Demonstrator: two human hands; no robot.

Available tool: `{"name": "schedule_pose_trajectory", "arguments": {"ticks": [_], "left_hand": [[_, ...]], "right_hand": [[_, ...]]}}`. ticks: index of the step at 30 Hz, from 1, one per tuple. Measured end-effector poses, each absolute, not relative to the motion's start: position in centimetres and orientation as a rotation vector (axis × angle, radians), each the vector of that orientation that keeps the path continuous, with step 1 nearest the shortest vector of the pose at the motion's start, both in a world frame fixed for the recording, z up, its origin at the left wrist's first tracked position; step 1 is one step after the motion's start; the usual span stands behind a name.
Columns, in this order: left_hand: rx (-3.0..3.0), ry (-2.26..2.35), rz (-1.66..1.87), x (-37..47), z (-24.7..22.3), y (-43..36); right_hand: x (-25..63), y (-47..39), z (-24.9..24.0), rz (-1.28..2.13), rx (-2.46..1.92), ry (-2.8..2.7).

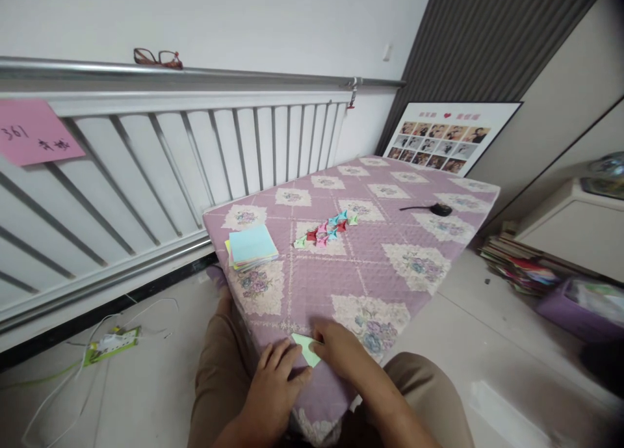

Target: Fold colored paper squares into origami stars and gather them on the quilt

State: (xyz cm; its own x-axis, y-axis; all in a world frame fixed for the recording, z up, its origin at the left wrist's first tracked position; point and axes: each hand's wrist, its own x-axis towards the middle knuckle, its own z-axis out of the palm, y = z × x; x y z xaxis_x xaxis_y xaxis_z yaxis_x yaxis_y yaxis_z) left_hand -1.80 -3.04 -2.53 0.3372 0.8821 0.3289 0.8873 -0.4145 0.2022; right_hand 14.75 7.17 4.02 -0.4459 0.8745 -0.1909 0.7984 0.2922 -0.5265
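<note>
A small light green folded paper (307,349) lies on the purple flowered tablecloth (322,292) near the close corner of the table. My left hand (277,383) rests flat at its left side, fingers spread, fingertips at the paper's edge. From the right, my right hand (336,347) has its thumb on the paper and its fingers curled at the upper right edge, slightly blurred. Farther up stand several small folded paper figures (322,228) in green, red, pink and blue. A stack of square coloured paper (252,245), blue on top, sits at the table's left edge.
A black object with a thin handle (440,209) lies toward the table's right side. Behind the table are a white radiator (273,142) and a photo board (439,136). Glasses (158,58) rest on the pipe. A power strip (114,345) with cables is on the floor at left.
</note>
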Motion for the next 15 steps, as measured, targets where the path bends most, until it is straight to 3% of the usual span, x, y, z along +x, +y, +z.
{"name": "schedule_pose_trajectory", "arguments": {"ticks": [3,8,11,15], "left_hand": [[-2.6,-1.887,-0.962,-1.5,-2.8,-3.7],[-2.062,-2.526,-1.99,-0.2,-2.1,-3.6],[-1.933,-2.531,-2.538,0.7,-0.1,-2.5],[-1.856,-2.679,-2.816,1.4,2.1,-1.8]], "right_hand": [[15.1,6.4,3.7,0.925,-1.507,-2.336],[15.2,4.8,4.4,1.252,-1.338,-1.92],[14.7,3.7,5.6,1.361,-1.26,-1.759],[14.2,2.5,7.1,1.367,-1.237,-1.667]]}}
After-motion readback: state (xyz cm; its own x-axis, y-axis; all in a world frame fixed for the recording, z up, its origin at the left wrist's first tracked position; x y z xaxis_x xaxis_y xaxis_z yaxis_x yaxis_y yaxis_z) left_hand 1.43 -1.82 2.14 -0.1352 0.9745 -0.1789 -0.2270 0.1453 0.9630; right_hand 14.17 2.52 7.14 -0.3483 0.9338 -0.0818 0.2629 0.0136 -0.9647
